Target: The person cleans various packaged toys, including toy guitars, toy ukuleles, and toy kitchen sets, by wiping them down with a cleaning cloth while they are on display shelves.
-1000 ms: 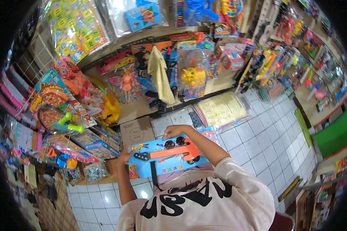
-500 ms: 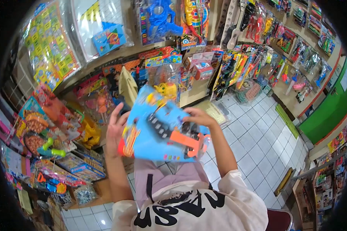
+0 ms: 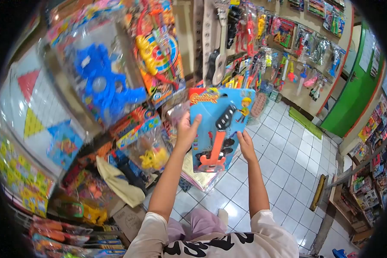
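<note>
Here, left hand (image 3: pixel 187 130) and right hand (image 3: pixel 246 145) closed on blue guitar pack (image 3: pixel 205 122), yellow script (image 3: pixel 204 98) unclear

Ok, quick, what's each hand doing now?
Left hand: holding the flat blue cardboard toy-guitar pack by one edge.
Right hand: holding the pack's opposite edge.

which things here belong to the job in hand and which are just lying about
In hand:
- toy guitar pack
- left hand, gripping one side
- right hand, gripping the other

Just about:
- pale yellow cloth
- brown carton
- green floor mat
</note>
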Motion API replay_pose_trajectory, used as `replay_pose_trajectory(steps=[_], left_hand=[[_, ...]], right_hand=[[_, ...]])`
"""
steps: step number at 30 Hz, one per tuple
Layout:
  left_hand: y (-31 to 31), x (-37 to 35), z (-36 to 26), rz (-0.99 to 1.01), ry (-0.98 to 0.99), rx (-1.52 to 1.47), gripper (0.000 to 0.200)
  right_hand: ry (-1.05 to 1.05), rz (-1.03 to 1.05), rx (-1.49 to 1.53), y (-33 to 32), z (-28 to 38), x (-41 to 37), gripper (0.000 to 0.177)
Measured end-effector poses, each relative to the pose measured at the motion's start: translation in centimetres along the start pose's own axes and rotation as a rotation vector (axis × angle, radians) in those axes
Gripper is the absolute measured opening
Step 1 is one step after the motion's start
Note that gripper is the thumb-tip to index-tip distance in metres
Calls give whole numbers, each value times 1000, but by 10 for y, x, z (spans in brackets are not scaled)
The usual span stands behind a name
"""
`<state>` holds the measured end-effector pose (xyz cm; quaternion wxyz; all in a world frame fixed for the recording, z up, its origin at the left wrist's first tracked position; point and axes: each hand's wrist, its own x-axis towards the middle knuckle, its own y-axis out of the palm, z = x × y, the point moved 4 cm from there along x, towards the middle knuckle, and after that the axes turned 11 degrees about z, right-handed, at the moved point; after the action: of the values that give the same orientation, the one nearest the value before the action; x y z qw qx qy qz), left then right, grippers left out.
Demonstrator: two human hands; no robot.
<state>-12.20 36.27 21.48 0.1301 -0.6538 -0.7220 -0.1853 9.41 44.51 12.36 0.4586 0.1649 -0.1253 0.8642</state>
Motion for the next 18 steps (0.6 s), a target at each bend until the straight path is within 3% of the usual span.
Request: replay_pose_trajectory(steps=[3,4,5,9,11,14,17,18], left_hand=[[27,53,-13,182,-128,30,32],[32,78,-32,248,-102,13,34],[25,111,-32,221,65,30,35],[1,238,-79,-257,340,463,49],[7,271,-121,-416,384,977,55],[-12,316,-105,-617,270,880,58],[-18,323,-108,-672,327,690,52],[-22,326,-107,-641,334,810,44]], right_hand=[[56,-192,1,-47,-1,-5,37],[53,-263,13,-64,5,-9,36],[56,-332,25,-80,11,-14,36],[155,-391,58,-130,59,-41,35],[201,-398,61,-158,67,-57,34],[185,-421,81,-187,86,-65,31],[253,-424,53,-213,95,-68,29],[248,-415,49,-218,100,-64,28]])
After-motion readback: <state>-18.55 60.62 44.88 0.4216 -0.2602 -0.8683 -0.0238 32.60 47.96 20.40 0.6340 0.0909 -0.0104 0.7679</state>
